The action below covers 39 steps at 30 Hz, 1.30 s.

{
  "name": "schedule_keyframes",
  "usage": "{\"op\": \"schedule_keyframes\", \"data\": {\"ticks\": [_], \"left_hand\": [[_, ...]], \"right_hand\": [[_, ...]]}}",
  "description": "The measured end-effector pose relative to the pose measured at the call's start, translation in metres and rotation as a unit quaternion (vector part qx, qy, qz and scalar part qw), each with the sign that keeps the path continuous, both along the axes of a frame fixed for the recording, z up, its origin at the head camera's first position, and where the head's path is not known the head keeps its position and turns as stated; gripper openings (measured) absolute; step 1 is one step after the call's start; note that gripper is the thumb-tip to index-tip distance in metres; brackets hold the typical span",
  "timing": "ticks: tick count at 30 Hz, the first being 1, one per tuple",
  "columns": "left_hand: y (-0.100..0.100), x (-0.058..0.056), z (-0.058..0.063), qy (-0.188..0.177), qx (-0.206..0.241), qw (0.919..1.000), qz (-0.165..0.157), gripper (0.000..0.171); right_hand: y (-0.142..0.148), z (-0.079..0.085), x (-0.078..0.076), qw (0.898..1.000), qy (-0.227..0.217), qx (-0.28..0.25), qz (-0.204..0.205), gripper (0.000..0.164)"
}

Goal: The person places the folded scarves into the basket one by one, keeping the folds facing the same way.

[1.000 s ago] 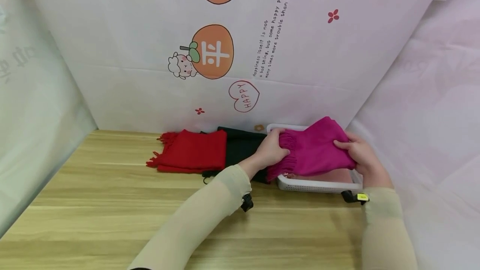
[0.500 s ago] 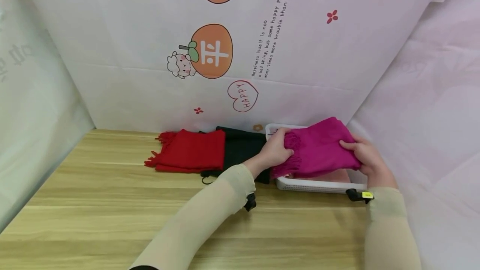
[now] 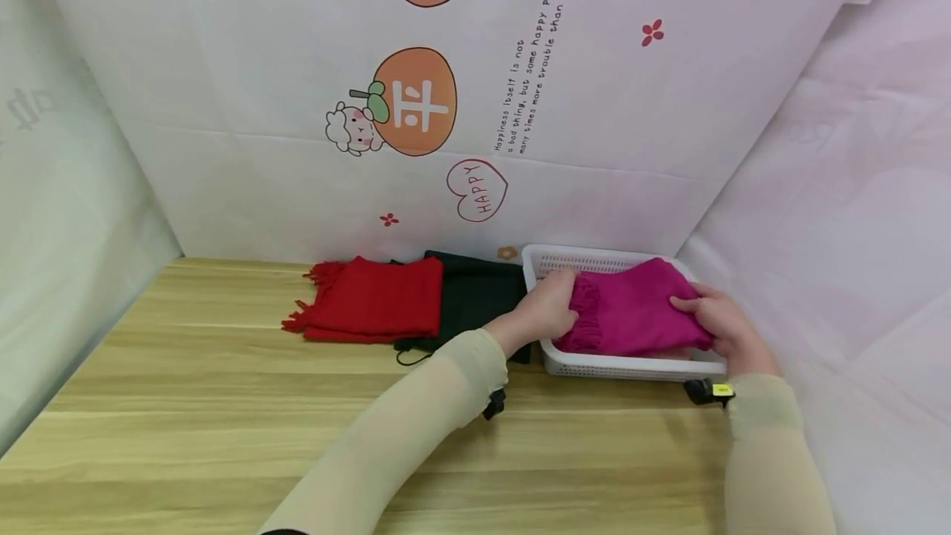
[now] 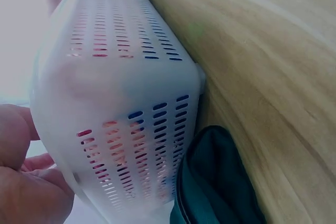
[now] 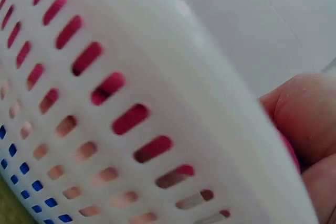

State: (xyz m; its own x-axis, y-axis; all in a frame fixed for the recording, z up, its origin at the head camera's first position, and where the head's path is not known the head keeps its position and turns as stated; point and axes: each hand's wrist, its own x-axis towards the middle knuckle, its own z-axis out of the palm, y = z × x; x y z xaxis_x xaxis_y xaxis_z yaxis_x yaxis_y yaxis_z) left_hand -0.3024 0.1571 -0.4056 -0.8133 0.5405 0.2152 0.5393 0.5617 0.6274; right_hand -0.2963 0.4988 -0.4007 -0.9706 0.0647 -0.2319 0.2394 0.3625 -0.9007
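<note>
A folded magenta scarf (image 3: 635,308) with a fringed end lies inside the white plastic basket (image 3: 624,366). My left hand (image 3: 550,305) reaches over the basket's left rim and pinches the fringed end. At the other end, my right hand (image 3: 724,320) holds the folded edge, thumb on top. The left wrist view has the slotted basket wall (image 4: 126,87) in front of the fingertips (image 4: 39,198). Through the slots in the right wrist view, magenta cloth (image 5: 86,59) shows above pale pink cloth (image 5: 65,127), with blue lower down. The right fingers are partly hidden behind the rim.
Left of the basket lies a folded dark green cloth (image 3: 479,295) with a thin cord loop, close against the basket wall. A folded red fringed scarf (image 3: 379,300) overlaps it. White printed sheets (image 3: 594,188) hang behind and beside the wooden table (image 3: 223,419).
Both hands have shifted slightly right and lowered the magenta scarf from above the rim into the basket. The basket's back wall is now in sight.
</note>
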Motion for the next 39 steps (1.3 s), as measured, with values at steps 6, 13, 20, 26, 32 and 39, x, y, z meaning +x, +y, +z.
{"op": "schedule_keyframes", "data": {"ticks": [6,13,20,26,32,39], "left_hand": [[0.000,0.006,-0.001,0.043,-0.063,0.9971,0.009,0.050],[-0.001,0.014,0.001,0.050,-0.102,0.9935,0.006,0.038],[-0.002,0.017,0.001,0.100,-0.139,0.9848,0.031,0.031],[-0.010,0.016,-0.005,0.136,-0.157,0.9777,0.034,0.029],[-0.022,0.014,-0.010,0.127,-0.117,0.9848,0.016,0.034],[-0.037,0.019,-0.013,0.108,-0.052,0.9927,0.017,0.045]], "right_hand": [[-0.007,-0.004,-0.002,0.975,0.033,0.219,0.020,0.071],[-0.015,-0.005,-0.004,0.910,0.065,0.408,0.032,0.064],[-0.027,-0.005,0.000,0.891,0.085,0.446,0.015,0.060],[-0.037,-0.003,0.004,0.888,0.101,0.447,0.019,0.052],[-0.052,0.002,0.007,0.891,0.098,0.442,0.022,0.054],[-0.070,0.003,0.005,0.902,0.110,0.416,0.025,0.060]]}}
